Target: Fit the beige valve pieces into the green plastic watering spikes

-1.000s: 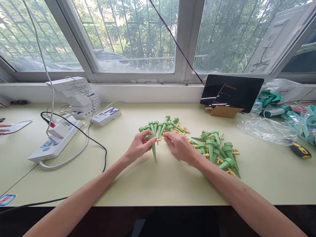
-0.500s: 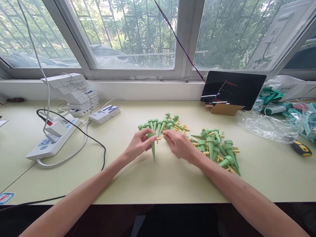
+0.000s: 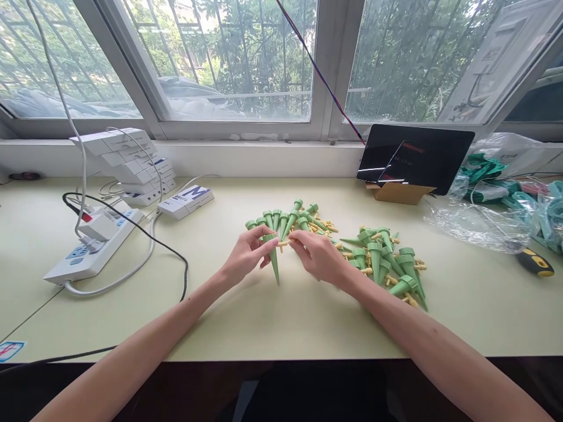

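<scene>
Between thumb and fingers, my left hand [image 3: 251,249] grips a green plant watering spike [image 3: 275,268], its capped end up and its point hanging down. My right hand [image 3: 315,253] is closed in a pinch on a small yellow valve [image 3: 282,243] that sticks out sideways by the spike's cap. Whether valve and spike are joined is hidden by the fingers. Just beyond both hands lies a group of green spikes [image 3: 284,220] with yellow valves. Beside my right forearm is a second pile of green spikes [image 3: 387,258], with yellow valves among them.
At the left stand a power strip [image 3: 94,252] with cables, a stack of white boxes [image 3: 127,164] and a single white box [image 3: 186,202]. A tablet [image 3: 416,157] leans on a cardboard stand at the back right. Plastic bags [image 3: 484,225] and a yellow-black tool handle [image 3: 534,262] lie far right.
The spike's point has swung slightly to the right. My right fingers have come closer to the spike and now pinch the yellow valve. The piles look the same.
</scene>
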{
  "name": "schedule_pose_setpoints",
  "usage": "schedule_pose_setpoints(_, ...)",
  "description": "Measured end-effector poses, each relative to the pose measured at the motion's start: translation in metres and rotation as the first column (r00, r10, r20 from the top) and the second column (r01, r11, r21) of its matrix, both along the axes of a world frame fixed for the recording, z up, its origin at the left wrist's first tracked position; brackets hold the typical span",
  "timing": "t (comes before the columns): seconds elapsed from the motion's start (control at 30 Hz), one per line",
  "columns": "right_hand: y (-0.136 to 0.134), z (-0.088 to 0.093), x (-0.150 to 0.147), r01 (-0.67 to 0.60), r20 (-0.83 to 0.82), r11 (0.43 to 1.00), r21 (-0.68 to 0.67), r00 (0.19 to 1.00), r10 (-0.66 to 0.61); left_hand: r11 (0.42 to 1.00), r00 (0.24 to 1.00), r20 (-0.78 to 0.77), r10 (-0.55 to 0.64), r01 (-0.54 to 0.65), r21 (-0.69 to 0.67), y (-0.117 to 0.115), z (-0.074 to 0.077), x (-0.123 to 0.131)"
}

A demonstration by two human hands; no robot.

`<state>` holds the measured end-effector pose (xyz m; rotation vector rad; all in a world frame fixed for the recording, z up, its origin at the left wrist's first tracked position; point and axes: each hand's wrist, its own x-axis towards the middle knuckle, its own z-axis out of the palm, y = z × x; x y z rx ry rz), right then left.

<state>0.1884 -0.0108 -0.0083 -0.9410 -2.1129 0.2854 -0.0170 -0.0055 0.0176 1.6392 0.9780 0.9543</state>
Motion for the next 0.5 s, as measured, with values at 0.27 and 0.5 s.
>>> schedule_pose_setpoints(0.27, 0.0013, -0.0018, -0.0001, -0.045, -0.018, 0.999, 0.012, 0.999, 0.045, 0.999, 0.999, 0.02, -0.032, 0.033, -0.004, -0.0004, 0.0, -0.0006)
schedule_pose_setpoints(0.5, 0.0022, -0.0029, 0.0005, -0.054, -0.01, 0.999, 0.001, 0.999, 0.054, 0.999, 0.999, 0.023, -0.043, 0.044, -0.017, 0.0008, -0.0032, -0.0016)
